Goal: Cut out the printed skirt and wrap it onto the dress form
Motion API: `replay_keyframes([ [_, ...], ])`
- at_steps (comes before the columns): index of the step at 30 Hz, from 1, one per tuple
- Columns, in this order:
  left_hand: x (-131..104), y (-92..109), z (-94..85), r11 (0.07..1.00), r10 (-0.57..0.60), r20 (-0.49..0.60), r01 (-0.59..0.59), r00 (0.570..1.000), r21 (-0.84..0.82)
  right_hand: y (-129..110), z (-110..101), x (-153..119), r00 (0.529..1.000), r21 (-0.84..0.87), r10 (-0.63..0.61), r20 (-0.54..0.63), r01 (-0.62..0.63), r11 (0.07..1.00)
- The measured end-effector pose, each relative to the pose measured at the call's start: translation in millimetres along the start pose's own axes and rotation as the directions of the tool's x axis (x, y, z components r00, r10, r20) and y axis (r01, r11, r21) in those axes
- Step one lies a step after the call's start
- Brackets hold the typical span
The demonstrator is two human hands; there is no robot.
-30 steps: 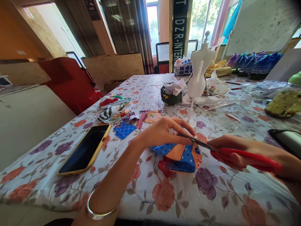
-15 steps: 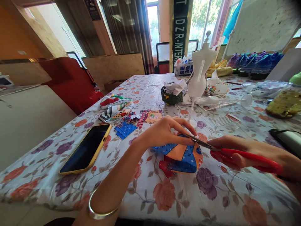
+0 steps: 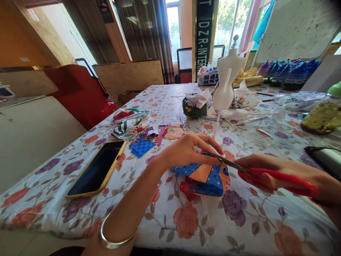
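My left hand point(image 3: 190, 151) pinches the upper edge of a blue, orange and red patterned fabric piece point(image 3: 210, 176) just above the table. Red-handled scissors point(image 3: 277, 176) are in my right hand point(image 3: 269, 172), fingers wrapped round the handles. The blades point left, along the fabric's top edge and close by my left fingertips. Whether they are cutting at this instant I cannot tell. Left of my left hand lie a blue dotted cut piece point(image 3: 142, 147) and an orange piece with a red patterned strip point(image 3: 173, 132).
A yellow-cased phone point(image 3: 97, 169) lies at left on the flowered tablecloth point(image 3: 119, 217). Beyond my hands stand a white mini dress form point(image 3: 226, 83) and a dark green basket point(image 3: 195, 111) with white scraps. Crumpled printed cloth point(image 3: 129, 122) sits farther left; a dark device point(image 3: 326, 160) lies at right.
Hardly anything differs. The scissor handles and my right hand have shifted very slightly; my left hand and the fabric stay in place.
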State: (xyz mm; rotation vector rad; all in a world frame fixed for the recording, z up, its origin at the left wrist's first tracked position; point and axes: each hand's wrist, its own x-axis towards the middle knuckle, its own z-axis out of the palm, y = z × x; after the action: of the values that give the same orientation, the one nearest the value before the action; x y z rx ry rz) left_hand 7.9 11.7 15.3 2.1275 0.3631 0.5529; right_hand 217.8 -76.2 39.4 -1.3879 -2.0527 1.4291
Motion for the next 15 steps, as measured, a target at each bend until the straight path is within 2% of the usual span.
replay_keyframes([
  [4, 0.1, 0.1, -0.7, 1.0, 0.012, -0.009, -0.011, 1.0, 0.019, 0.0, 2.2, -0.7, 0.993, 0.107, 0.113, 0.031, -0.116, 0.987],
  [9, 0.3, 1.8, -0.9, 0.998, 0.012, -0.044, -0.009, 0.999, 0.064, 0.8, 2.1, 1.6, 0.996, 0.173, 0.083, 0.037, -0.088, 0.981],
  [15, 1.4, -1.0, -0.5, 0.996, 0.036, -0.076, -0.029, 0.996, 0.082, 10.4, 1.3, 2.6, 0.997, 0.146, 0.079, 0.021, -0.081, 0.986],
])
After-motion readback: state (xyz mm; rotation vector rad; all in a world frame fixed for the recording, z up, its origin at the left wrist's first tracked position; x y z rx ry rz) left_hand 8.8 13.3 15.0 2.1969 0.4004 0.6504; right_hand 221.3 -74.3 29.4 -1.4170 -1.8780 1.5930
